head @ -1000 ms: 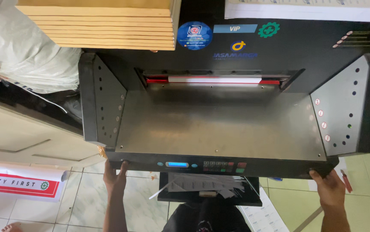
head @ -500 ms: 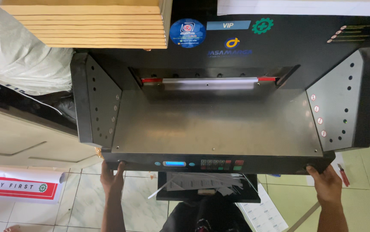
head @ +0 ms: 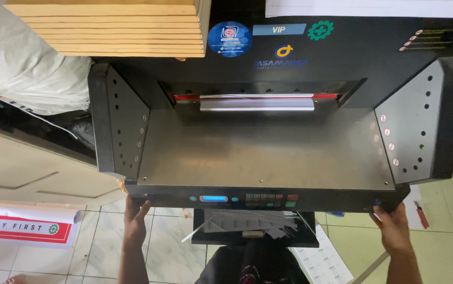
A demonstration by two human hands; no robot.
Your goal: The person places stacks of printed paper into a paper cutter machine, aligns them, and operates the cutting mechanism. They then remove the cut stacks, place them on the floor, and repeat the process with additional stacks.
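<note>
A large black paper-cutting machine [head: 263, 152] fills the view, with a grey metal bed and angled side guards. A white paper stack [head: 258, 103] lies under the red-edged blade slot [head: 184, 97] at the back of the bed. My left hand [head: 134, 215] reaches up to the underside of the machine's front left corner, fingertips touching it. My right hand [head: 392, 226] does the same at the front right corner. A control panel [head: 245, 200] with a small blue screen and keypad sits between my hands.
A stack of wooden boards [head: 111, 29] rests at the top left, above a white sack [head: 21, 68]. A tray of paper offcuts [head: 253, 226] sits under the machine. A red-and-white banner [head: 21, 227] lies on the tiled floor [head: 174, 252]. Printed sheets [head: 326, 263] lie at lower right.
The blade bar has lifted and a white paper stack now shows in front of the slot. My fingers have slipped slightly lower on the front corners.
</note>
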